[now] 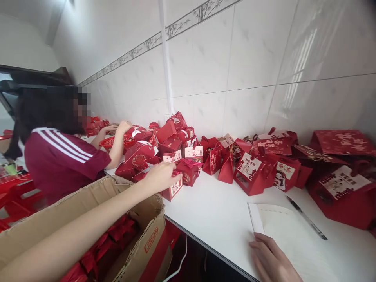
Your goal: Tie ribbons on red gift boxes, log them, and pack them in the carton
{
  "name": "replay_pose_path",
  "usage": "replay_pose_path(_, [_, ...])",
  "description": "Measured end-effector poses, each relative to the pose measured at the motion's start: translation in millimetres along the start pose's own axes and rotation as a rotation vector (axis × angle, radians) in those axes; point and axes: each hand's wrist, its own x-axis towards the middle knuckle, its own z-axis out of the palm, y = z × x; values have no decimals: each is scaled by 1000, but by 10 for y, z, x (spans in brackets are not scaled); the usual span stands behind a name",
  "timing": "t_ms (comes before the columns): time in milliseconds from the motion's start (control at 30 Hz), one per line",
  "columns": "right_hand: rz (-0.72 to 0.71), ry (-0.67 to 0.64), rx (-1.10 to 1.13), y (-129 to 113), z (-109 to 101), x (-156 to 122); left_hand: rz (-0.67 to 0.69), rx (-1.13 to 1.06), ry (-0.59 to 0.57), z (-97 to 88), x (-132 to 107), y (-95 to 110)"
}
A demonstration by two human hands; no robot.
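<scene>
My left hand (161, 175) reaches across the cardboard box to a small red gift box (174, 188) at the near edge of the pile, with its fingers curled on top of it. My right hand (272, 258) lies flat and open on the white table (217, 219), touching the near corner of an open notebook (289, 231). A black pen (307, 217) lies just right of the notebook.
Several red gift boxes (249, 172) crowd the table along the tiled wall. A large open cardboard box (126, 231) with red items stands at lower left. Another person in a maroon striped shirt (58, 160) handles boxes at the far left beside a red basket (113, 143).
</scene>
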Motion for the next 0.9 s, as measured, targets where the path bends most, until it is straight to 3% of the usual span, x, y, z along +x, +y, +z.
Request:
replay_pose_path(133, [53,-16,28,-98,-72,28,-89,42,-23,249,572,346])
replay_pose_path(233, [103,-55,67,-152,-113,48,-188,28,-102,381,846,407])
replay_pose_path(333, [152,-83,91,-190,-127,60,-231,-5,-175,414,942,397])
replay_pose_path(433, [173,-88,108,-211,-128,64,-160,-37,-168,375,880,386])
replay_pose_path(567, [168,-69,114,-217,-137,67,50,-87,-119,235,622,374])
replay_pose_path(700, [148,-38,97,-221,-154,72,280,-347,-322,102,272,390])
replay_pose_path(800, [148,-28,84,-228,-164,77,477,-529,-512,128,52,484])
replay_pose_path(900, [167,-31,87,-240,-184,76,618,-615,-538,271,-79,587])
